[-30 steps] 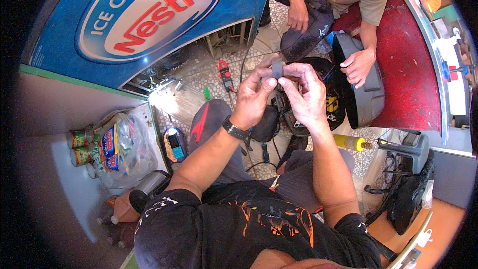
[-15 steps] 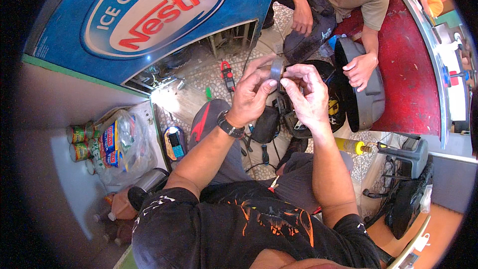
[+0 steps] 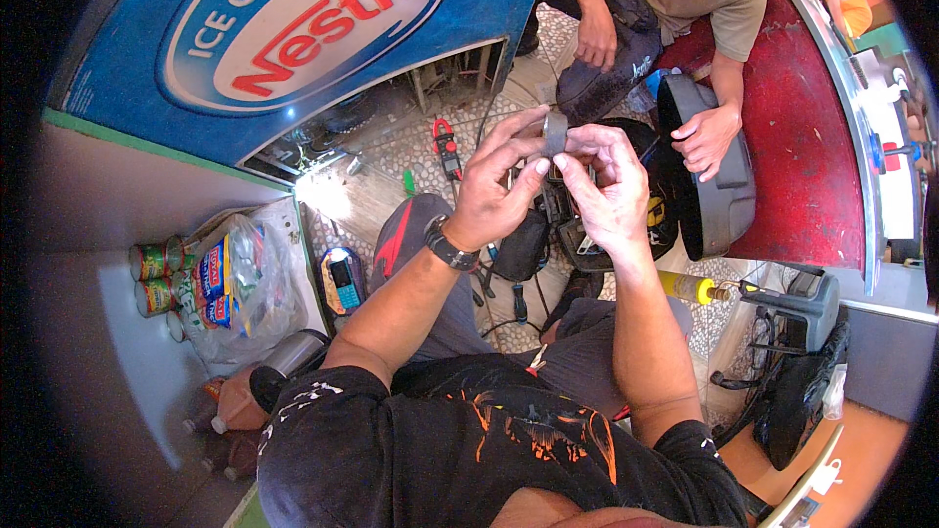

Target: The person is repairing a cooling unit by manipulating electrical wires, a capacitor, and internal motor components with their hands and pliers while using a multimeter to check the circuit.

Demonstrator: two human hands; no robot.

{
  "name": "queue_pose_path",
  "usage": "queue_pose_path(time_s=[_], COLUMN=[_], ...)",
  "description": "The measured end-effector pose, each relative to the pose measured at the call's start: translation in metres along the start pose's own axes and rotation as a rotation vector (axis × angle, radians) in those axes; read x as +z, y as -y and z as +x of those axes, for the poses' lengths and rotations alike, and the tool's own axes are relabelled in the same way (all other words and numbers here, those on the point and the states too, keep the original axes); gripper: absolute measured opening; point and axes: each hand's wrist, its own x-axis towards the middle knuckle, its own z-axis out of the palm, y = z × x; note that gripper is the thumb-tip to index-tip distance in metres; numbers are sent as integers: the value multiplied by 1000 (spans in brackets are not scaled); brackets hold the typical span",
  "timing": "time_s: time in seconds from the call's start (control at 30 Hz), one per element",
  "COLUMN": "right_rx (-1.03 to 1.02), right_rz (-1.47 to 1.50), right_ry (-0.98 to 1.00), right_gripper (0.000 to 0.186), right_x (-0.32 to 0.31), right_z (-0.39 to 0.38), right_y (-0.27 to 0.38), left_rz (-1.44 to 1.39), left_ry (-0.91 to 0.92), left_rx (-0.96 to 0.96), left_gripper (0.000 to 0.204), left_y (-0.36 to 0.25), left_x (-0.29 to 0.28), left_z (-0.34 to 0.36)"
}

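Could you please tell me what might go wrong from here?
The dark roll, held only by the fingertips of the left hand and right hand, could slip and drop.

The clamp meter lies just beyond the left knee, so a shifting leg might knock it.

The yellow cylinder appears to lie on its side and could roll if bumped.

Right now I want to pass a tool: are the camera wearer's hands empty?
No, the left hand and right hand hold a dark ring.

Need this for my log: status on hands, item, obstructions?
Right hand pinching dark ring; left hand at it, grip unclear. Ring raised off floor. Co-worker's hand on black case at right, apart from ring.
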Motion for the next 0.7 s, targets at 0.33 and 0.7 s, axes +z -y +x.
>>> queue_pose_path(time_s=[0.33,0.7], right_rx=[-92,-191], right_rz=[-156,-309], right_ry=[32,39], right_gripper=[32,27], right_x=[-1,-1], right_z=[0,0], right_y=[-4,4], left_rz=[-340,-532], left_ry=[-71,-193], left_rx=[-156,-355], left_gripper=[20,20], left_y=[1,-4], left_x=[7,7], left_z=[-1,0])
